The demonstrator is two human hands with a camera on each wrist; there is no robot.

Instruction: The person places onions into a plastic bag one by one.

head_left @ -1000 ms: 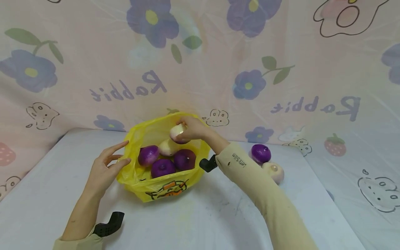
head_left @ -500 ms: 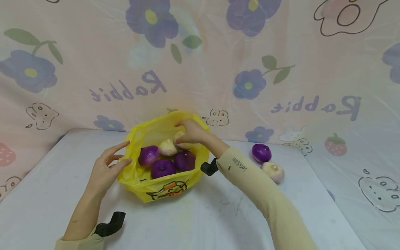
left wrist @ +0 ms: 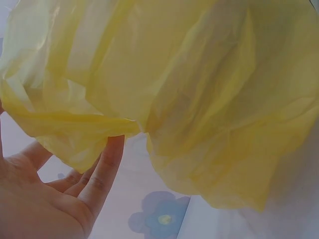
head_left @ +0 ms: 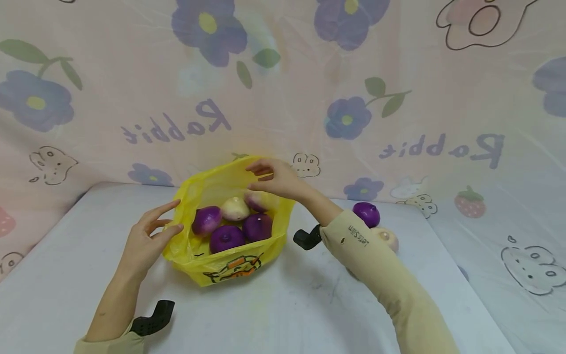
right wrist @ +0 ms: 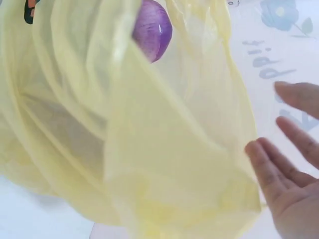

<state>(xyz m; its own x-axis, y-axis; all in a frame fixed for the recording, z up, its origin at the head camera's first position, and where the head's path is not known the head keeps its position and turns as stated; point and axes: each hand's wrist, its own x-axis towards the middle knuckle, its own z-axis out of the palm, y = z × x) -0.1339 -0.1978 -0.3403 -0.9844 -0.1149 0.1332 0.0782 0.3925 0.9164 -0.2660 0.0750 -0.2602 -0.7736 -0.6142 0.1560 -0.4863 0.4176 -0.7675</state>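
Observation:
A yellow plastic bag (head_left: 240,268) stands on the table with its mouth wide. Inside sit purple onions, among them one at the left (head_left: 207,220), one in front (head_left: 227,239) and one at the right (head_left: 257,227). Behind them lie a white onion (head_left: 236,209) and a white-and-purple onion (head_left: 256,200). My left hand (head_left: 148,241) touches the bag's left rim with its fingers extended; the left wrist view shows fingertips (left wrist: 115,144) against the plastic. My right hand (head_left: 283,179) hovers over the bag's back right rim, fingers spread and holding nothing.
To the right of the bag, a purple onion (head_left: 366,215) and a whitish onion (head_left: 387,239) lie on the white table (head_left: 309,314), partly behind my right sleeve (head_left: 376,265). A printed curtain (head_left: 283,98) hangs close behind the table.
My right hand has lowered the white-and-purple onion into the bag, let go of it and risen slightly to the right. My left hand stays at the left rim.

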